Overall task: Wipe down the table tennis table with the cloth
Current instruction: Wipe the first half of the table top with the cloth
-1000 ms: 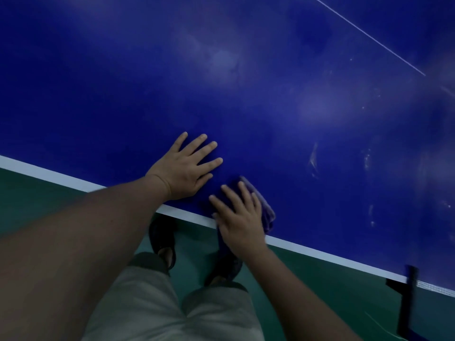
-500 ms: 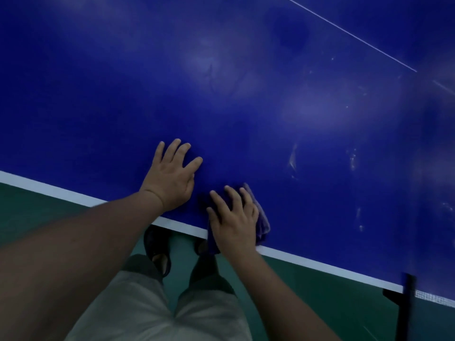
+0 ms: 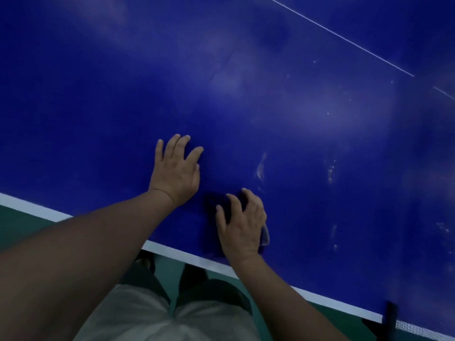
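Head view: right hand presses dark blue cloth flat, near blue table tennis table edge; left hand open, bracing. Mid-wipe; next prob. sweep toward smudges w/ pressure.

Left hand flat on blue surface. Right hand presses dark cloth, apparently bunched underneath, near the white edge line.
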`<state>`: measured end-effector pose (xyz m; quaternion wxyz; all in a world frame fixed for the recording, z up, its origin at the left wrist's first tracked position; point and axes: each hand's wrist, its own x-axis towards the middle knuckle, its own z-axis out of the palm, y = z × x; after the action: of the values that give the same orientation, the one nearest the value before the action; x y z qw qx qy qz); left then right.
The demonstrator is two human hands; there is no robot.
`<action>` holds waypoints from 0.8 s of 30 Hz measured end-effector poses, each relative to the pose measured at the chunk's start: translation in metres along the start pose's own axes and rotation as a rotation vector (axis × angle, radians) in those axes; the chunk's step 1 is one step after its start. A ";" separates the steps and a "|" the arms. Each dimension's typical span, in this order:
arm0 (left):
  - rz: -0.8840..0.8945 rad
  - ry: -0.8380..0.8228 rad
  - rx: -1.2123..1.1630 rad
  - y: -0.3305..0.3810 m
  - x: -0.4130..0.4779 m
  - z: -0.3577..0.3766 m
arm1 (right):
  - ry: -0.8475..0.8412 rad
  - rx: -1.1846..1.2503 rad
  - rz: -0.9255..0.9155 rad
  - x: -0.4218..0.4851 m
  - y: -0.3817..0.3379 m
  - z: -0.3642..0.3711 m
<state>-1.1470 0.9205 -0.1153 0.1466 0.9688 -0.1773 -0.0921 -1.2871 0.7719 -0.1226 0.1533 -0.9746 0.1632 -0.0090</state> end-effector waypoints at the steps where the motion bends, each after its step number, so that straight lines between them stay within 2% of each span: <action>1: -0.005 0.012 -0.002 0.005 0.005 0.002 | 0.024 -0.007 -0.101 0.012 0.003 0.000; 3: -0.005 0.026 0.004 0.011 0.013 0.005 | 0.047 -0.011 -0.235 0.044 0.018 -0.007; 4: -0.005 0.028 0.009 0.013 0.018 0.007 | 0.062 -0.010 -0.239 0.059 0.028 -0.012; 7: -0.025 0.030 0.018 0.016 0.032 0.011 | 0.127 -0.013 -0.087 0.079 0.056 -0.024; 10: -0.048 0.028 -0.002 0.019 0.037 0.014 | 0.104 -0.019 -0.066 0.042 0.067 -0.020; 14: -0.052 0.029 0.013 0.019 0.035 0.018 | -0.044 -0.005 -0.209 0.017 0.038 -0.006; 17: -0.047 0.016 0.027 0.019 0.036 0.019 | -0.048 -0.013 -0.383 0.069 0.042 -0.008; 18: -0.048 0.016 0.032 0.019 0.037 0.019 | -0.027 -0.029 -0.391 0.095 0.048 -0.011; 21: -0.046 0.011 0.048 0.020 0.037 0.019 | 0.038 -0.041 -0.177 0.170 0.071 -0.026; 24: -0.043 0.007 0.043 0.020 0.039 0.018 | 0.025 -0.016 -0.021 0.174 0.090 -0.037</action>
<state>-1.1221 0.8836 -0.1307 0.1242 0.9757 -0.1577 -0.0881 -1.1533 0.6241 -0.1202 0.1433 -0.9773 0.1549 -0.0212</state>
